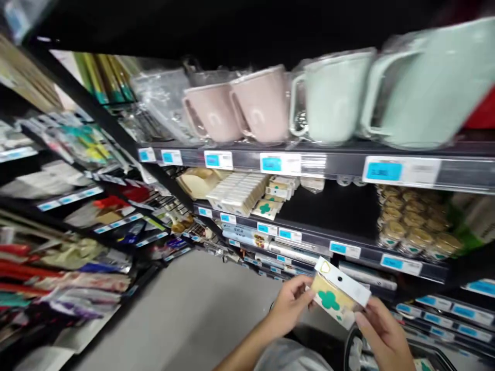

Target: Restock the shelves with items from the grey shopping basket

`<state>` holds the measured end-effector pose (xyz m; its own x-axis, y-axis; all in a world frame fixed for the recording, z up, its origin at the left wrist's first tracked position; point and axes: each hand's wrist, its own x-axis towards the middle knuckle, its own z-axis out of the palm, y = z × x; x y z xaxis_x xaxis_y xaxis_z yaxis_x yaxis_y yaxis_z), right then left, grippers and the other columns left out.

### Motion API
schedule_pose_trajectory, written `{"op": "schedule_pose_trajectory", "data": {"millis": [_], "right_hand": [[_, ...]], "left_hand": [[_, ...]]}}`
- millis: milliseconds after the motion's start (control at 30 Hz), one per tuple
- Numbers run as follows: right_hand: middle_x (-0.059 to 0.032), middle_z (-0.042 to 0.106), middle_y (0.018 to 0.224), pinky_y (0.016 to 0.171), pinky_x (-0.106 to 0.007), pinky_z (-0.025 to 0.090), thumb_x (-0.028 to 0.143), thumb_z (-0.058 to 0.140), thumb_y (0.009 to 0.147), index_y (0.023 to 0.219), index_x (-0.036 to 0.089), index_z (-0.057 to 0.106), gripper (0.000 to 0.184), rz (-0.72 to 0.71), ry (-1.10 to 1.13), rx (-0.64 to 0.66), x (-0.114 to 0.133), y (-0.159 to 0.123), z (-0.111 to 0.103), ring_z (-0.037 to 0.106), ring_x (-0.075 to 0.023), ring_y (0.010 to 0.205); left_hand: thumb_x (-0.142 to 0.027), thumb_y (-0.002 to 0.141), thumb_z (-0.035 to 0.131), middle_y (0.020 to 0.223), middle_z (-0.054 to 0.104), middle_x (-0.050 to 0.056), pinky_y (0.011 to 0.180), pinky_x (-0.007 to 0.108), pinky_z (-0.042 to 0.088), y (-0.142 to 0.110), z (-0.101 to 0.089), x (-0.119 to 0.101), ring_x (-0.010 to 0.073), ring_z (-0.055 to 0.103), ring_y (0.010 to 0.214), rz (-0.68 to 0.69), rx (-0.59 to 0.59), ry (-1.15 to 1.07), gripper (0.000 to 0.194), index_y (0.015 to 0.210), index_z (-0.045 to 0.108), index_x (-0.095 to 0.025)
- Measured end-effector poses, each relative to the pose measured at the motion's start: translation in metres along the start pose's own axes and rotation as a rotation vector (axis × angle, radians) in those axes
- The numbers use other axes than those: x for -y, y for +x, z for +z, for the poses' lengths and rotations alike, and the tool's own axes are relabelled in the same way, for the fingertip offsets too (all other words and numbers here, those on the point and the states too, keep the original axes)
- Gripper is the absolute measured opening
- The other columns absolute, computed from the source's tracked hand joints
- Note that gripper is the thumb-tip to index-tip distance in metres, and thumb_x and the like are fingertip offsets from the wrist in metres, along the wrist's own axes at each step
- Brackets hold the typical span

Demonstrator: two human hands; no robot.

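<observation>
A small flat package (pixel 336 296) with a white header, a dark hanging hole, a pale yellow body and a green clover print is held out in front of me. My left hand (pixel 289 305) pinches its left end between thumb and fingers. On the opposite end my right hand (pixel 383 330) grips its lower right corner, thumb on the front face. What is inside the package cannot be made out. Similar clover-printed packs (pixel 266 207) lie on the middle shelf beyond my hands. Below my right hand is a dark basket (pixel 348 344) with white packages in it.
Pink pitchers (pixel 263 105) and mint-green pitchers (pixel 336 100) in plastic wrap stand on the upper shelf (pixel 240 159). Gold-lidded jars (pixel 415 226) sit at the right of the middle shelf. Grey floor (pixel 185 309) runs between this shelving and hanging goods (pixel 77 278) at left.
</observation>
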<state>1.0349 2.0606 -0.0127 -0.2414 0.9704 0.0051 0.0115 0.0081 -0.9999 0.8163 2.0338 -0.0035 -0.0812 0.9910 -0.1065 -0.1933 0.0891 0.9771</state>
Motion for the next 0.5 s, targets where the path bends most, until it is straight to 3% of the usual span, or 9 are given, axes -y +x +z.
{"op": "schedule_pose_trajectory", "data": {"millis": [67,167,233,333,400,500], "right_hand": [[-0.0089,0.076,0.096,0.077,-0.030,0.061,0.055,0.071,0.085,0.111,0.023,0.073,0.041,-0.084,-0.102,0.084,0.021,0.030,0.028,0.071,-0.0218,0.079],[-0.0086,0.075,0.093,0.076,-0.033,0.057,0.055,0.061,0.091,0.103,0.025,0.074,0.034,-0.223,-0.318,0.084,0.058,0.080,0.072,0.069,-0.0228,0.080],[-0.0078,0.073,0.093,0.075,-0.034,0.055,0.051,0.056,0.095,0.097,0.026,0.074,0.031,-0.338,-0.483,0.127,0.084,0.118,0.103,0.067,-0.0230,0.082],[-0.0067,0.073,0.104,0.082,-0.036,0.053,0.043,0.057,0.095,0.106,0.027,0.072,0.024,-0.454,-0.755,0.215,0.111,0.176,0.149,0.067,-0.0241,0.092],[-0.0068,0.071,0.119,0.095,-0.041,0.051,0.039,0.062,0.093,0.112,0.027,0.072,0.024,-0.489,-0.936,0.228,0.119,0.212,0.175,0.066,-0.0280,0.108],[-0.0096,0.070,0.124,0.101,-0.046,0.049,0.033,0.062,0.093,0.117,0.025,0.072,0.027,-0.481,-1.131,0.214,0.119,0.256,0.204,0.064,-0.0319,0.116]], "left_hand": [[-0.062,0.078,0.076,0.071,0.064,0.003,0.059,0.024,0.049,0.002,-0.031,-0.015,0.0128,0.058,0.060,0.076,-0.076,-0.032,0.050,0.089,0.068,-0.013],[-0.058,0.082,0.074,0.074,0.067,0.004,0.060,0.024,0.050,0.001,-0.082,-0.031,0.0131,0.060,0.062,0.138,-0.177,-0.055,0.046,0.094,0.068,-0.014],[-0.056,0.084,0.073,0.077,0.068,0.004,0.060,0.024,0.051,-0.001,-0.117,-0.037,0.0128,0.060,0.062,0.166,-0.225,-0.056,0.043,0.094,0.067,-0.015],[-0.056,0.086,0.071,0.077,0.069,0.004,0.064,0.024,0.051,-0.002,-0.162,-0.040,0.0132,0.062,0.064,0.172,-0.248,-0.042,0.042,0.096,0.066,-0.016],[-0.056,0.086,0.071,0.078,0.070,0.005,0.066,0.024,0.051,-0.002,-0.185,-0.040,0.0134,0.062,0.065,0.145,-0.226,-0.036,0.042,0.095,0.066,-0.016],[-0.058,0.087,0.069,0.077,0.069,0.004,0.067,0.024,0.051,0.000,-0.205,-0.038,0.0136,0.063,0.066,0.075,-0.161,-0.064,0.042,0.094,0.065,-0.016]]}}
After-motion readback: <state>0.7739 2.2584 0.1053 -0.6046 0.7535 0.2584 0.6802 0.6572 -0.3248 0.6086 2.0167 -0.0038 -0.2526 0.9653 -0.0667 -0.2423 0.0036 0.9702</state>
